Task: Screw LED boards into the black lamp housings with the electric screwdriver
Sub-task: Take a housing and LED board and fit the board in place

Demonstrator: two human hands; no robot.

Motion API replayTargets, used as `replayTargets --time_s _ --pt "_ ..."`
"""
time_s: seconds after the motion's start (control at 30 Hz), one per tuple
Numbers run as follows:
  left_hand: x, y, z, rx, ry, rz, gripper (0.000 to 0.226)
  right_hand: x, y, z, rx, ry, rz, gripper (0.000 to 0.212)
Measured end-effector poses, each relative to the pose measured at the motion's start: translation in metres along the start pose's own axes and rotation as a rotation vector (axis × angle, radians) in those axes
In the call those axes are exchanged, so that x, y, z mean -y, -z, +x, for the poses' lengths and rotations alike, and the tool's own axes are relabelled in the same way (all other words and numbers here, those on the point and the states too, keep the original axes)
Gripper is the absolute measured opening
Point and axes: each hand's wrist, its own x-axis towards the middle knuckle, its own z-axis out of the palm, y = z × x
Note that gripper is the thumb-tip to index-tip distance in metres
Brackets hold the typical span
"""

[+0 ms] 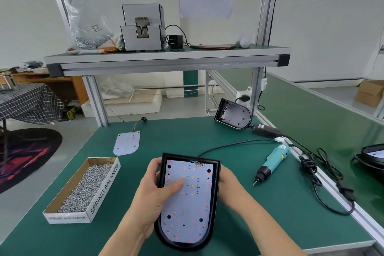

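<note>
Holding one black lamp housing [216, 197] in two hands, the person has it over the near edge of the surface [187, 137], with its rounded end toward them and its square end away. One LED board [188, 201] lies inside it, dotted with red and orange points, with a small bunch of coloured wires at its far end. The left hand [153, 189] grips the housing's left wall, fingers curled over the rim and thumb laid flat on the board. The right hand [230, 183] clasps the right wall from outside, its fingers mostly hidden behind the housing.

Left of the hands, near the surface's left edge, sits one open cardboard box [83, 191] heaped with silver screws. To the right, one teal electric screwdriver [273, 161] lies on its side near the right edge, untouched, tip pointing toward the near edge and its black cord looping away.

Farther back, a second LED board [126, 143] lies flat on its own, wires trailing from its far end. At the far right corner, a second housing [233, 115] stands tilted and empty. On the shelf [166, 56] above stand one grey machine [143, 27] and one clear bag [87, 27] of screws.
</note>
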Motion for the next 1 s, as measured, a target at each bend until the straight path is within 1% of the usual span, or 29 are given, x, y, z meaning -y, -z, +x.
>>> replayTargets --time_s 0.03,0.07,0.13,0.17,0.2,0.27,0.33,0.37,0.47,0.5,0.53,0.6,0.8,0.9,1.0 --pt "-0.002 0.002 0.002 -0.001 -0.013 0.016 0.048 -0.001 0.001 -0.002 -0.019 0.022 0.090 0.024" --pt "-0.004 0.004 0.003 -0.005 -0.021 0.038 0.047 0.001 0.002 -0.005 -0.049 0.018 0.251 0.027" --pt "-0.004 0.006 0.004 -0.014 -0.023 0.070 0.045 0.006 0.005 -0.012 -0.068 0.066 0.342 0.034" --pt "-0.004 0.006 0.005 -0.015 -0.020 0.081 0.044 0.009 0.005 -0.016 -0.051 0.094 0.319 0.036" --pt "-0.003 0.006 0.005 -0.011 -0.019 0.092 0.043 0.011 0.004 -0.019 -0.032 0.134 0.250 0.032" --pt "-0.003 0.004 0.005 0.015 -0.028 0.100 0.040 0.015 -0.004 -0.025 -0.043 0.189 0.104 0.018" --pt "-0.003 0.002 0.005 0.032 -0.030 0.095 0.037 0.014 -0.006 -0.025 -0.073 0.188 0.114 0.006" --pt "-0.003 0.002 0.006 0.033 -0.026 0.090 0.035 0.016 -0.007 -0.026 -0.074 0.183 0.139 0.006" --pt "-0.005 0.001 0.006 0.036 -0.011 0.064 0.026 0.017 -0.004 -0.026 -0.063 0.170 0.161 0.019" --pt "-0.005 0.001 0.006 0.035 -0.009 0.057 0.024 0.015 -0.004 -0.026 -0.047 0.171 0.153 0.020" --pt "-0.006 0.001 0.006 0.031 -0.008 0.051 0.023 0.014 -0.003 -0.026 -0.031 0.175 0.145 0.017" --pt "-0.007 0.000 0.006 0.022 -0.009 0.033 0.022 0.010 -0.003 -0.025 -0.032 0.174 0.152 0.003" --pt "-0.006 -0.001 0.010 0.035 -0.030 0.018 0.019 0.005 -0.006 -0.022 -0.077 0.190 0.130 0.008" --pt "-0.003 -0.001 0.012 0.023 -0.048 0.033 0.023 0.003 -0.008 -0.021 -0.104 0.229 0.075 0.009" --pt "-0.003 0.000 0.014 0.029 -0.070 0.045 0.018 0.004 -0.009 -0.020 -0.123 0.265 0.045 0.010"
